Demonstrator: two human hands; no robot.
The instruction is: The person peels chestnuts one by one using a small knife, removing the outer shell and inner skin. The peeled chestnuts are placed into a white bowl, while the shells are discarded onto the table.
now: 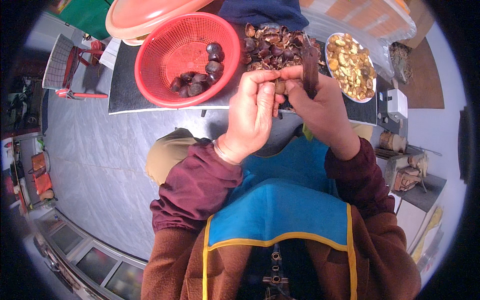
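My left hand (250, 108) pinches a brownish peeled chestnut (279, 87) between thumb and fingers at the table's near edge. The fingertips of my right hand (324, 107) touch the same chestnut. A knife with a dark, stained blade (310, 67) is also in my right hand, blade upward, its green handle (307, 132) showing below the palm. Just beyond both hands lies a heap of dark chestnut shells (277, 47). To the left, a red plastic colander (150, 75) holds several dark unpeeled chestnuts (198, 80). Yellowish peeled chestnuts (350, 62) fill a white oval plate (362, 100) on the right.
The dark-topped table (123, 82) stands before my knees. Behind the colander is a large pinkish-orange basin or lid (157, 17). Dark blue cloth (262, 14) and clear plastic sheeting (360, 33) lie beyond the shells. A chair with red parts (71, 69) stands at left.
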